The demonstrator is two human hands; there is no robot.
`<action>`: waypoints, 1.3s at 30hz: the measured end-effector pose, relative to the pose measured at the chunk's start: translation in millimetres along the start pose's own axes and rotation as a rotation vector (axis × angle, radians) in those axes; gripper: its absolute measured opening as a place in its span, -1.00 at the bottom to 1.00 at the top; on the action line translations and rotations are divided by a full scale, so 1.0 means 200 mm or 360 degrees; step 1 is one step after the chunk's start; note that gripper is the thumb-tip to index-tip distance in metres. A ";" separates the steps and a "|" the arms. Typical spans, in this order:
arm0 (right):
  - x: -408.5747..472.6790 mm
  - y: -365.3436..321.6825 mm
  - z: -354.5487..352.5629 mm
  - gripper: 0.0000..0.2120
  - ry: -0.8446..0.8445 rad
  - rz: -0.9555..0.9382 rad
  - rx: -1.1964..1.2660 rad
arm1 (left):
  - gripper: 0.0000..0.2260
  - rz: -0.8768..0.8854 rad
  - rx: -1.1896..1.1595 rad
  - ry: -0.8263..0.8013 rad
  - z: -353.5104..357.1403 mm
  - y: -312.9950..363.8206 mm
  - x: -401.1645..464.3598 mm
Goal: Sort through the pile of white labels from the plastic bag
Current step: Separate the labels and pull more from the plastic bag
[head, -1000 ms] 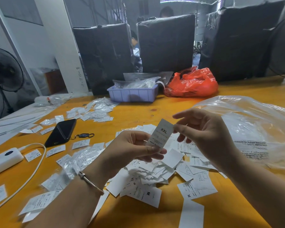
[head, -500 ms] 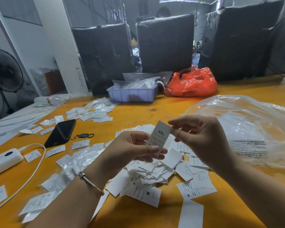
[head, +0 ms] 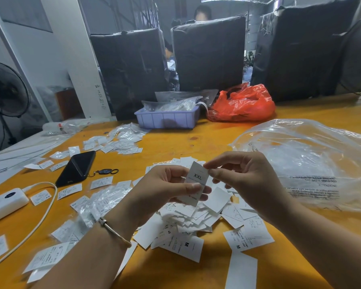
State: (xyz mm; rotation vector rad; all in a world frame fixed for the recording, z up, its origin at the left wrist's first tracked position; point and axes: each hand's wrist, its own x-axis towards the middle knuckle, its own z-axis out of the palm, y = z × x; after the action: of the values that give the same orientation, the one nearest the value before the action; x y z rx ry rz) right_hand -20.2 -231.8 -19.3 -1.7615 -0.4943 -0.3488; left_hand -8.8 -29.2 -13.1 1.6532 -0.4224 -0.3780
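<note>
Orange-topped wooden table (head: 196,274) fills the head view, with black wrapped bundles (head: 208,53) standing behind its far edge. At the back sit a lavender plastic tray (head: 167,119) holding clear packets and, just to its right, a crumpled red plastic bag (head: 242,104). A black smartphone (head: 76,167) lies to the left with a small black key fob (head: 104,171) just beside it, and a white power strip (head: 5,202) with its cream cable (head: 40,222) sits near the left edge. Loose white slips and clear sleeves are scattered across the left half.

Both hands meet above the pile of white paper labels (head: 194,220), which lies heaped on the table directly below them. The left hand (head: 167,188), with a thin metal bangle (head: 113,228) on its wrist, curls its fingers round the white label printed XXL (head: 196,182), thumb pressed across the lower part. The right hand (head: 244,180) pinches the label's top corner between thumb and forefinger, the other fingers loosely bent.

A large clear plastic bag (head: 313,163) lies crumpled to the right, close to the right wrist. Bare tabletop shows in front of the pile toward the near edge and in the stretch between the pile and the tray.
</note>
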 end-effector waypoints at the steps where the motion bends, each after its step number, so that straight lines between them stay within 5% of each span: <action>1: 0.00 0.00 0.00 -0.89 -0.0012 0.0027 0.0022 | -0.72 0.0003 0.0000 0.0001 0.00 0.00 0.00; 8: 0.01 0.01 -0.01 -0.95 -0.0131 0.0284 0.0161 | -0.70 -0.0015 0.0022 0.0012 -0.01 0.00 0.00; 18: 0.00 0.01 -0.01 -0.95 -0.0219 0.0220 0.0141 | -0.75 -0.0006 -0.0021 -0.0013 -0.01 0.00 0.00; 23: 0.01 0.02 -0.01 -0.75 -0.0110 0.0276 0.0183 | -0.74 -0.0005 -0.0011 0.0009 -0.01 0.00 0.00; 30: 0.00 0.03 -0.01 -0.93 -0.0165 0.0193 0.0116 | -0.75 -0.0048 0.0121 -0.0017 -0.02 -0.01 0.00; 36: 0.01 0.05 0.01 -0.92 -0.0263 0.0218 0.0103 | -0.75 0.0050 0.0313 0.0262 -0.02 0.01 0.00; 39: 0.01 0.05 0.00 -0.94 -0.0191 0.0172 0.0048 | -0.93 -0.0006 0.0427 0.0350 -0.10 0.05 -0.02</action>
State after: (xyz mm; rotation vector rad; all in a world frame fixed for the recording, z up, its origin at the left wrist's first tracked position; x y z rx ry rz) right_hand -12.7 -233.1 -27.2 -1.7791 -0.4849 -0.1592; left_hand -3.2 -12.1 -0.3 1.9333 -0.3140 -0.1429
